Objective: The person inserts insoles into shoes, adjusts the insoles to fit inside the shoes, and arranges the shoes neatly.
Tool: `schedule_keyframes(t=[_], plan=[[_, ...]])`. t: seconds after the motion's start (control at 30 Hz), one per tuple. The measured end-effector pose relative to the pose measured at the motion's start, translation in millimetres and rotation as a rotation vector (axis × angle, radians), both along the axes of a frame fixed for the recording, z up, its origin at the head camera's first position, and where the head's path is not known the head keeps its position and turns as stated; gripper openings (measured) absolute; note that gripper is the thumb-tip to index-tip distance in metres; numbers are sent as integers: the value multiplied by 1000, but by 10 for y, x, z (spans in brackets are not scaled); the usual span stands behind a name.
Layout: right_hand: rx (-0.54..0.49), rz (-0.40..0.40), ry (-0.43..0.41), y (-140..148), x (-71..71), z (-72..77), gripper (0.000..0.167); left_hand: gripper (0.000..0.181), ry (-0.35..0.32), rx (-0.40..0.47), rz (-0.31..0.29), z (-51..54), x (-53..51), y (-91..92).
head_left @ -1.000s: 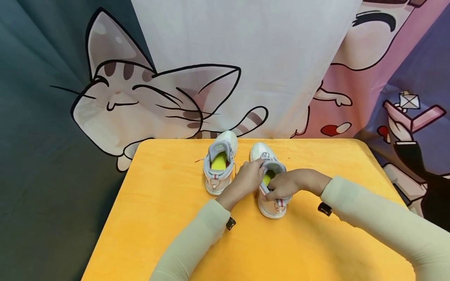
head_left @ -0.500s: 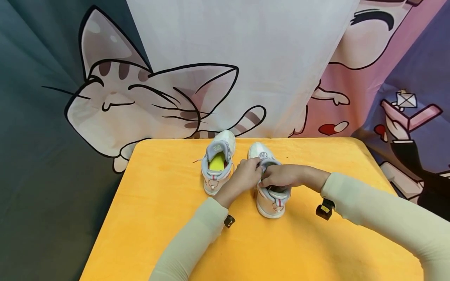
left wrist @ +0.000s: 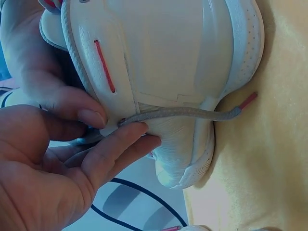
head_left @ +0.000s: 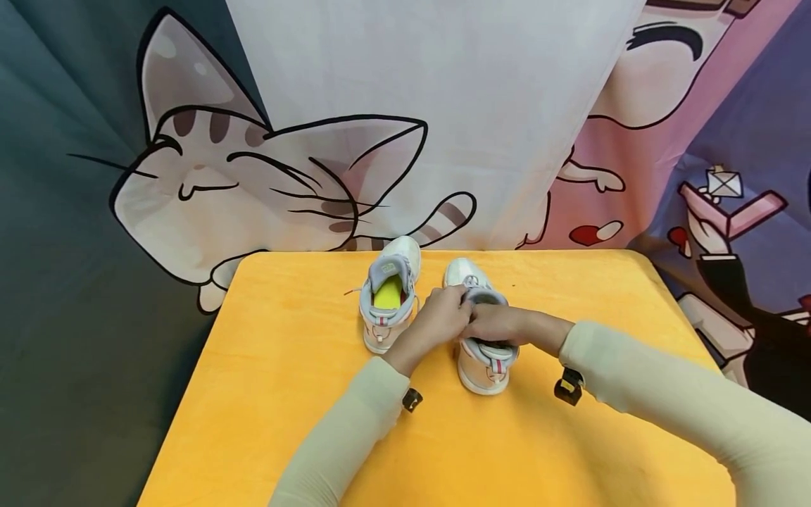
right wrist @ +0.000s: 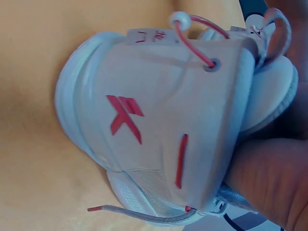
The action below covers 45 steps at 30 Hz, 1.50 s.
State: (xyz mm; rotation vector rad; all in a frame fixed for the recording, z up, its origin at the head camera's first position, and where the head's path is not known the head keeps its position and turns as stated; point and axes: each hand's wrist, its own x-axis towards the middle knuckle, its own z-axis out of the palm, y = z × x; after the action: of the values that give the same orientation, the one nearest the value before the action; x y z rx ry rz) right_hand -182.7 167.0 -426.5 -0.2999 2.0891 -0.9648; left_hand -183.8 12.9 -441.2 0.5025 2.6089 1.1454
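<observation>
On the table lies a pale sneaker (head_left: pixel 484 366), toe away from me, with peach heel and red trim. My left hand (head_left: pixel 441 317) pinches its left edge by the lace holes. In the left wrist view a grey shoelace (left wrist: pixel 183 113) with a red tip comes out of a hole and passes over the fingertips. My right hand (head_left: pixel 497 324) reaches into the opening, its thumb at the same edge beside the left fingers. Its other fingers are hidden inside. The right wrist view shows that hand (right wrist: pixel 274 180) against the collar and a red cord with a white bead (right wrist: pixel 180 20).
A matching sneaker (head_left: pixel 383 320) with a yellow-green insole stands to the left, its lace end sticking out. Both shoes are near the back edge of the yellow table (head_left: pixel 304 394). Behind hangs a cartoon-printed curtain (head_left: pixel 494 105).
My right hand has moved from the sneaker's rear collar forward and left, deeper into the opening, up to the left hand. The left hand keeps its place on the shoe.
</observation>
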Motion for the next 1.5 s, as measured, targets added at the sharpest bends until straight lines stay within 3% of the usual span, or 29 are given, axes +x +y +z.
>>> schedule_keyframes(t=[0.13,0.3,0.47,0.6,0.73,0.87,1.03,1.13,1.27,1.37,1.5], plan=[[82,106,137,-16,23,11,32,24,30,-13,0,5,-12,5],[194,264,201,-16,60,162,8,23,59,18,19,11,28,21],[326,386,199,73,128,391,19,23,58,95,38,44,143,51],[403,497,245,203,140,509,24,24,87,121,45,69,233,114],[440,601,262,383,112,510,28,24,79,98,45,78,298,184],[402,680,308,543,102,413,24,26,48,44,37,83,317,253],[391,687,352,625,102,323,20,19,105,-90,37,98,265,315],[401,654,317,628,90,358,18,30,144,-126,40,92,213,342],[394,592,210,618,64,507,13,42,140,-45,22,59,154,366],[373,575,154,607,40,604,14,37,95,64,-21,37,132,373],[316,584,147,569,0,621,16,27,45,150,-61,29,128,372]])
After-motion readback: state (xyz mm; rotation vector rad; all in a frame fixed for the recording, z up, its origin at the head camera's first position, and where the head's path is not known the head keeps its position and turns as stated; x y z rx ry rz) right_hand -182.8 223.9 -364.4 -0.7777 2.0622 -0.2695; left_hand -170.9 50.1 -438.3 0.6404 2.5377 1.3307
